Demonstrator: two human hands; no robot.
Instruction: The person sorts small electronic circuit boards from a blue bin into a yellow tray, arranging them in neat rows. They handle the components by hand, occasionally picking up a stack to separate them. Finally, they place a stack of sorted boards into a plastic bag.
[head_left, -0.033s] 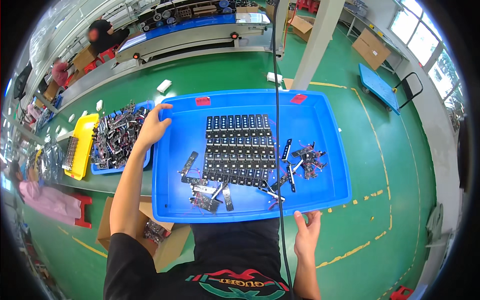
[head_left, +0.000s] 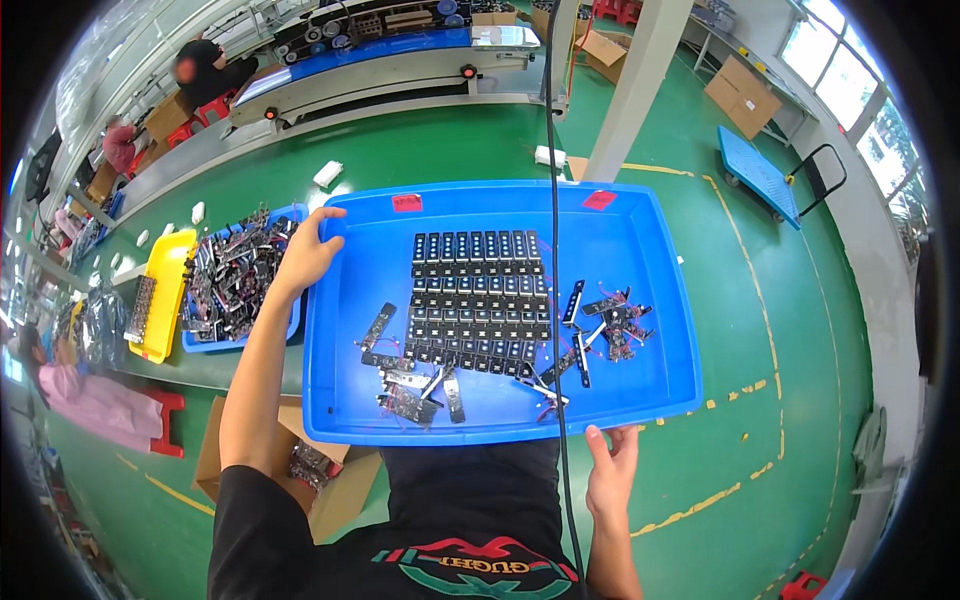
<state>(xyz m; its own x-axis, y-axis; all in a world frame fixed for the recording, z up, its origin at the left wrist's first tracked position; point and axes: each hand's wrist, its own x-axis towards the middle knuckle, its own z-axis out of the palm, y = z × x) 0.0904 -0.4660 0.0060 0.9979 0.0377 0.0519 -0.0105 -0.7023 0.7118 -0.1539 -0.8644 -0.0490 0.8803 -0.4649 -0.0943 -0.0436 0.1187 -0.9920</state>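
Observation:
A large blue plastic tray (head_left: 350, 424) is in front of me at waist height. My left hand (head_left: 308, 255) grips its left rim near the far corner, fingers curled over the edge. At the near right corner my right hand (head_left: 611, 470) holds the front rim, thumb toward me and the other fingers partly hidden under the tray. Inside, small black-and-silver parts (head_left: 478, 300) lie in neat rows. Loose parts with thin red wires (head_left: 408, 385) are scattered at the near left, and a tangled cluster (head_left: 622, 325) lies at the right.
On the green bench at left sit a blue bin (head_left: 300, 325) heaped with similar parts and a yellow tray (head_left: 160, 345). An open cardboard box (head_left: 345, 500) stands below. A black cable (head_left: 556, 130) hangs across the view. Beyond are a conveyor (head_left: 400, 48), a pillar (head_left: 636, 85) and a blue cart (head_left: 755, 172).

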